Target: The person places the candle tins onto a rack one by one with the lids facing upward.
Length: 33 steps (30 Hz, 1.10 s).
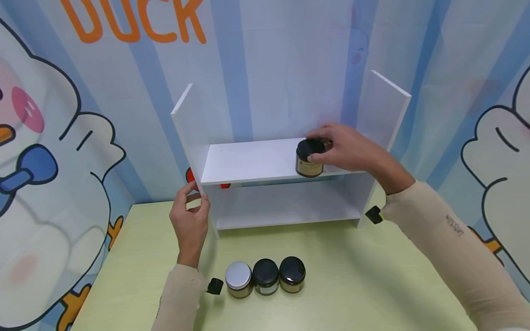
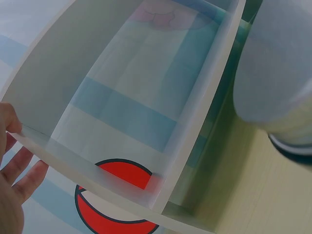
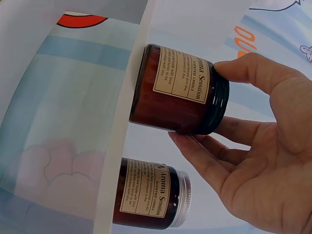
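Observation:
My right hand (image 1: 352, 149) grips an amber scented candle jar (image 3: 178, 90) by its black lid, thumb on one side and fingers on the other. The jar stands upright at the front edge of the upper board of a white two-tier shelf (image 1: 252, 161). Beside it in the right wrist view, a silver-lidded candle jar (image 3: 146, 195) sits on the same board; my hand hides it in the head view. My left hand (image 1: 190, 223) holds the shelf's left side panel (image 2: 87, 173) between thumb and fingers.
On the yellow-green table (image 1: 331, 285), in front of the shelf, stand a silver-lidded jar (image 1: 239, 278) and two black-lidded jars, one in the middle (image 1: 266, 274) and one on the right (image 1: 292, 273). A printed duck curtain (image 1: 281, 69) hangs behind.

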Each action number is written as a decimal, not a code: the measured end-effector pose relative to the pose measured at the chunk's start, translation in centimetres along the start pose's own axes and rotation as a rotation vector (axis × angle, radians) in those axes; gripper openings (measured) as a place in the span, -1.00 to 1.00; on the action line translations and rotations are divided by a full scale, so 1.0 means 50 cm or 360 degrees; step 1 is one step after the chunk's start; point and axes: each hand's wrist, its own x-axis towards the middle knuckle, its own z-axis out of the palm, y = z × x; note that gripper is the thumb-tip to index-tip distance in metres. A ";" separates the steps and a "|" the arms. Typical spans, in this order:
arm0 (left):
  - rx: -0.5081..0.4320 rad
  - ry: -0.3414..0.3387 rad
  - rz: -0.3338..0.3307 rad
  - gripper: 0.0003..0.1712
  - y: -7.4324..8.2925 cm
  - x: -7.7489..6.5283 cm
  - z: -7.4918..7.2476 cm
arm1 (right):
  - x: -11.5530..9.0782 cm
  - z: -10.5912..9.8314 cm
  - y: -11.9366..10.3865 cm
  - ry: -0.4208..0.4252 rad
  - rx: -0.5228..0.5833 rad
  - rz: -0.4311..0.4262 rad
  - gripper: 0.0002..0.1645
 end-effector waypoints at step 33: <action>-0.0010 0.0001 0.0009 -0.55 -0.002 0.003 -0.002 | 0.072 -0.042 -0.009 -0.0330 -0.0128 0.0037 -0.40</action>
